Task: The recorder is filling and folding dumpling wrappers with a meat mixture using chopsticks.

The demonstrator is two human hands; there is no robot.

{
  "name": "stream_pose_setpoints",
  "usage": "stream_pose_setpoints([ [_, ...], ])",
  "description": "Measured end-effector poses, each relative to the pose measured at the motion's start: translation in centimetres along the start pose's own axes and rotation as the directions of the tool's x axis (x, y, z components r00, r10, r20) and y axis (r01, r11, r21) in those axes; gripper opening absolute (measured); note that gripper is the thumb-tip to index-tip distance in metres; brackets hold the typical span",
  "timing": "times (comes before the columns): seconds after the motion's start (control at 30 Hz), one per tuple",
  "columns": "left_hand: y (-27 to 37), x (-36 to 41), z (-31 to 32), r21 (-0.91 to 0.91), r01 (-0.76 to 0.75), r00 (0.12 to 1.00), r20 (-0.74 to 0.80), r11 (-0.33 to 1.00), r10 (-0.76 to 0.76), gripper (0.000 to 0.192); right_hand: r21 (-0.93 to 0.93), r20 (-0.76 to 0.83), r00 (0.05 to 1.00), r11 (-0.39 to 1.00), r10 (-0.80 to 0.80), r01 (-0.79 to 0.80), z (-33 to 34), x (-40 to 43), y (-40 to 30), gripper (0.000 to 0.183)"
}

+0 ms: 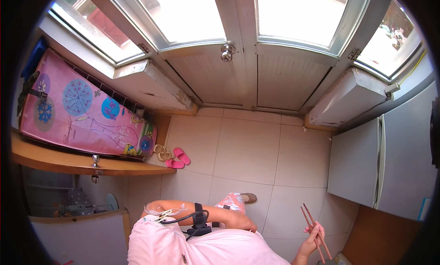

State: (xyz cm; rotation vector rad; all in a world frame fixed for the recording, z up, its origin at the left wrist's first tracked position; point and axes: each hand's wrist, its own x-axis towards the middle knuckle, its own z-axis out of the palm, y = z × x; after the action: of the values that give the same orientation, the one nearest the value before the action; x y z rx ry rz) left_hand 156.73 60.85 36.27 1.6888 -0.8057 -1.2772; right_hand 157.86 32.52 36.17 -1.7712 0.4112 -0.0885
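My right hand (314, 234) is at the lower right, closed around a pair of brown chopsticks (308, 215) whose ends point up and down past the fingers. My left hand (244, 222) rests against the front of my pink shirt (227, 247), its fingers curled and partly hidden. Whether it holds anything cannot be told. A black strap with a small black device (199, 230) and a cable sits around the left forearm.
A double door with a round metal knob (227, 53) stands ahead. To the right is a grey refrigerator (354, 162). At left are a pink printed cover (86, 110), an open wooden door (130, 168) and pink slippers (181, 155) on the tiled floor (247, 144).
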Motion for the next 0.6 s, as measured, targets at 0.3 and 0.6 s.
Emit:
stream_pose_setpoints([
  [0.3,0.7,0.1,0.6,0.098,0.184,0.983,-0.011,0.978,-0.184,0.027,0.010,0.009,1.000,1.000,0.009,-0.010,0.0,-0.5,-0.3,0.023],
  [0.6,0.8,0.6,0.5,0.218,0.275,0.961,-0.058,0.936,-0.269,0.031,0.003,-0.028,0.999,1.000,-0.027,0.027,-0.9,-0.8,0.0,0.025],
])
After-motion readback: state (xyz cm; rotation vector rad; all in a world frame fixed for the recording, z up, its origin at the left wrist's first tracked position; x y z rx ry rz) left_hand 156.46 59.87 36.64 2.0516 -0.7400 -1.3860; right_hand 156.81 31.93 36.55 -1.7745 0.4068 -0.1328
